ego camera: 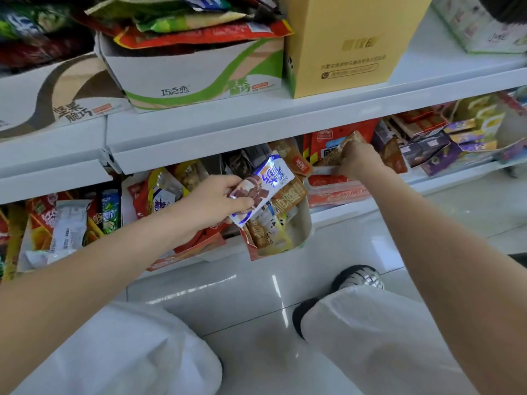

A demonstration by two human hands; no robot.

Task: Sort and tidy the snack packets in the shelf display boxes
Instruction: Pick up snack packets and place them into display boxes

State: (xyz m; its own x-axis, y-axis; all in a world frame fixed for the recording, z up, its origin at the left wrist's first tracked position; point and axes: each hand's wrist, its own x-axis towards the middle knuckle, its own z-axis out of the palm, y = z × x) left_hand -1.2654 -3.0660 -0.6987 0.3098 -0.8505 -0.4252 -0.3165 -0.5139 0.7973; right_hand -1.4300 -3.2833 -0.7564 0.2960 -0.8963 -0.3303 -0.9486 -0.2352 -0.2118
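Note:
My left hand [216,199] pinches a white and blue snack packet [263,186] with brown pieces printed on it, held tilted in front of the lower shelf. Below it an open display box [305,223] holds several brown and orange packets. Further right, my right hand [358,159] reaches under the upper shelf and grips a brown packet [342,148] above a red display box [336,195]. Its fingertips are hidden behind the packet.
The white upper shelf [256,124] overhangs the lower row and carries a green-and-white box [194,72] and a yellow carton [350,44]. Red and yellow packets [71,220] fill boxes at the left, purple boxes [433,149] at the right. My knees and a shoe [359,277] are above the glossy floor.

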